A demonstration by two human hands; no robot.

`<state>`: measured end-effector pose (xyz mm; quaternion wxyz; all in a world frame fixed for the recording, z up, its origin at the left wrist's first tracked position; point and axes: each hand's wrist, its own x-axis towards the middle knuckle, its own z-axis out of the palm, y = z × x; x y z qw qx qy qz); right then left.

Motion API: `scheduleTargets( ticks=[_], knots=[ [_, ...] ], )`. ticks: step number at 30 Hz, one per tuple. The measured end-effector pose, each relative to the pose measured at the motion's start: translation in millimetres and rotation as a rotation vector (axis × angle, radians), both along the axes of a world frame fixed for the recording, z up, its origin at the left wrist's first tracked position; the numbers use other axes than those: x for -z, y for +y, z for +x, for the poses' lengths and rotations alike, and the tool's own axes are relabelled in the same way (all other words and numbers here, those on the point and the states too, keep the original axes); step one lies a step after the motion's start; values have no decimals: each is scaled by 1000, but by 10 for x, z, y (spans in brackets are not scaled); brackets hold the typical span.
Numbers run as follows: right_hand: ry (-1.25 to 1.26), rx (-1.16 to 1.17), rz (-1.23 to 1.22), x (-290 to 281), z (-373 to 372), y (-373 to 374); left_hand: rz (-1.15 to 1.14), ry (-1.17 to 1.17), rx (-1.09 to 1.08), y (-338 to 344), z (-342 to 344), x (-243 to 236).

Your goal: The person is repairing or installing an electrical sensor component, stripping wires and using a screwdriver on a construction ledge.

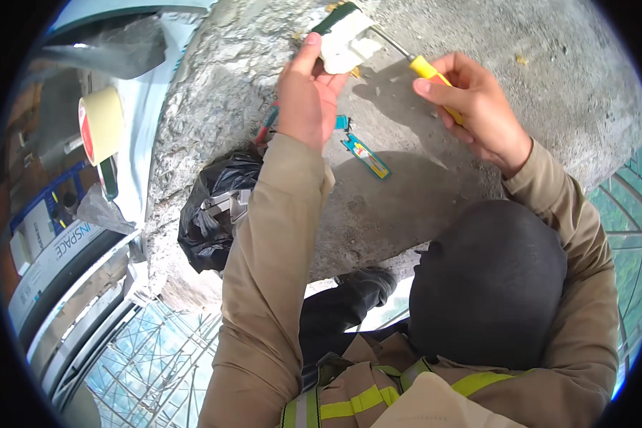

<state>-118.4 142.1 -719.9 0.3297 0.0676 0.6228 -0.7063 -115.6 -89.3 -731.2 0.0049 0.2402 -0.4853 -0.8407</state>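
Near the top centre my left hand grips a white, irregular piece with a dark green upper edge. My right hand is closed around a yellow-handled screwdriver, its metal shaft reaching to the right side of the white piece. Below them on the rough concrete lie a teal-and-yellow strip and a small teal piece. A red-and-teal tool is partly hidden behind my left hand.
A black plastic bag holds grey pieces. At left are a tape roll and long wrapped items along a pale edge. Metal scaffolding shows beyond the concrete's edges. My dark shoe and a large black rounded shape are below.
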Motion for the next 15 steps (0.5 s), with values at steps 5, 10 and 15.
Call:
scheduleTargets(
  ticks=[5,10,15],
  knots=[
    [33,-16,-54,132,10,64,109,-20,-29,-12,22,40],
    [-341,-59,-327,-93,-81,66,110,-80,-46,-24,-14,6],
    [-66,2,-46,-24,-50,25,80,-109,-59,-13,-27,-51]
  ],
)
